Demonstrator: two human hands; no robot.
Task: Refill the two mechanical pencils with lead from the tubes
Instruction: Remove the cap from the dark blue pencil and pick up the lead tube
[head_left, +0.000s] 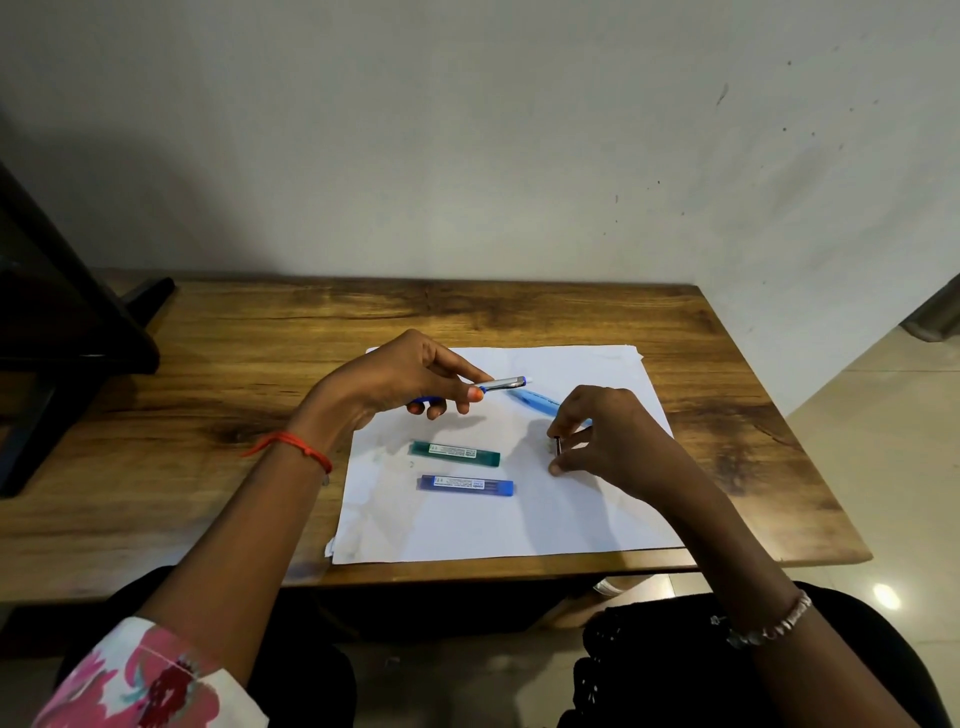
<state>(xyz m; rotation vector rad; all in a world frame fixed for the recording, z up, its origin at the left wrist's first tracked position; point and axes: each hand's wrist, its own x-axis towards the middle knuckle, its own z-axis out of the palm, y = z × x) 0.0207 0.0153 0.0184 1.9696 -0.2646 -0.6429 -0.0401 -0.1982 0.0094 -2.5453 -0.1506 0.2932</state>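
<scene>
Now the left hand (395, 379) grips the dark blue pencil (501, 385) over the far part of the white paper (467, 530). The right hand (608, 436) pinches a small dark piece (557, 446) over the paper's right side, beside the light blue pencil (535, 401). The green tube (456, 453) and the blue tube (465, 486) lie at the paper's middle.

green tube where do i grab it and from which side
Probably pinch the green tube at mid-length, across its two long edges, coming straight down from above. It lies flat on the paper, running left to right, with a gap to the blue tube nearer you, so there is room on both sides. The left hand holds a pencil; the right hand pinches a dark piece.
</scene>
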